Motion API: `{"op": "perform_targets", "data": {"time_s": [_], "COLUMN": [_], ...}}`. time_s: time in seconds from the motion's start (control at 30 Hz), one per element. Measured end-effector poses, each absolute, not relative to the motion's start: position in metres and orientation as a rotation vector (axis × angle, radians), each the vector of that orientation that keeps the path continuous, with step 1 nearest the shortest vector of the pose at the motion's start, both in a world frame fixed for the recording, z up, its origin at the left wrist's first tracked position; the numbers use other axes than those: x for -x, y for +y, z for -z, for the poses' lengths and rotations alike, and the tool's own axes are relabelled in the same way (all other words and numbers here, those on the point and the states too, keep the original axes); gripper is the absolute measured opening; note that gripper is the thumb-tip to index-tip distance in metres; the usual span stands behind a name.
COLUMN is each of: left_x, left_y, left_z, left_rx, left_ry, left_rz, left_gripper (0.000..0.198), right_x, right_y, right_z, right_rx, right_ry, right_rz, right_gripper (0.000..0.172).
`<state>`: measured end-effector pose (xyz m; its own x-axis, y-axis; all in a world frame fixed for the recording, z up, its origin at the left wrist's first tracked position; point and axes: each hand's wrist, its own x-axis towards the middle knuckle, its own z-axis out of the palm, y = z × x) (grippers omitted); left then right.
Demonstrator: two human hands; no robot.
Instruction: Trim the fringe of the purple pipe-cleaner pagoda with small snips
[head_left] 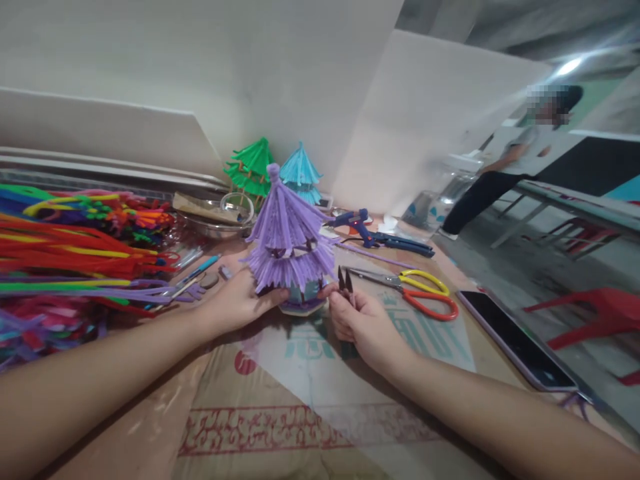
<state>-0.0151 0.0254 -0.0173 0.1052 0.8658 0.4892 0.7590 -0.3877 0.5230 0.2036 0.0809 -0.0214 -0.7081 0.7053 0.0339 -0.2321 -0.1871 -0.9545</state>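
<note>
A two-tiered purple pagoda model [293,223], its roofs made of fuzzy pipe cleaners, stands upright in front of me on a pale base. My left hand [239,307] grips the lower left side of it, the thumb lying along the base. In my right hand [361,323] is a pair of small thread snips [346,281], dark blades pointing up and slightly apart. The fingertips of that hand are close to the pagoda's right lower edge; whether they touch it I cannot tell. Behind stand a green pagoda [253,163] and a light blue pagoda [301,170].
Bundles of coloured pipe cleaners [80,250] fill the left side. Scissors [425,291], a phone [517,340], a glue gun [357,223] and dark-handled pliers [400,243] lie to the right. A metal bowl [213,229] sits behind. Beyond are a red stool [595,317] and a person [515,153].
</note>
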Motion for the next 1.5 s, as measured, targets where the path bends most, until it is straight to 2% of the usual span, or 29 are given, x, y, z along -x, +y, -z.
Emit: {"op": "perform_targets", "data": {"time_s": [0.3,0.77,1.03,1.5], "left_x": [0.0193,0.0142,0.0152,0.0127], "left_y": [0.0215,0.0253,0.0255,0.0262], "left_z": [0.0183,0.0140,0.0150,0.0130], "left_rx": [-2.139,-2.107,-2.126,-2.140], "left_ry": [1.680,1.708,1.761,1.749], "left_rz": [-1.117,-1.213,-1.209,-1.210], "left_gripper": [0.044,0.046,0.040,0.045], "right_x": [-0.2048,-0.2062,-0.2053,-0.2056], "right_y": [0.0781,0.0746,0.0763,0.0786], "right_z": [0.0178,0.0148,0.0152,0.0177], "right_rx": [0.550,0.602,0.603,0.596], "right_ry": [-1.427,-1.594,-1.568,-1.489], "right_rz": [-1.940,-1.941,-1.963,-2.037], "right_gripper": [0.050,0.058,0.051,0.052]}}
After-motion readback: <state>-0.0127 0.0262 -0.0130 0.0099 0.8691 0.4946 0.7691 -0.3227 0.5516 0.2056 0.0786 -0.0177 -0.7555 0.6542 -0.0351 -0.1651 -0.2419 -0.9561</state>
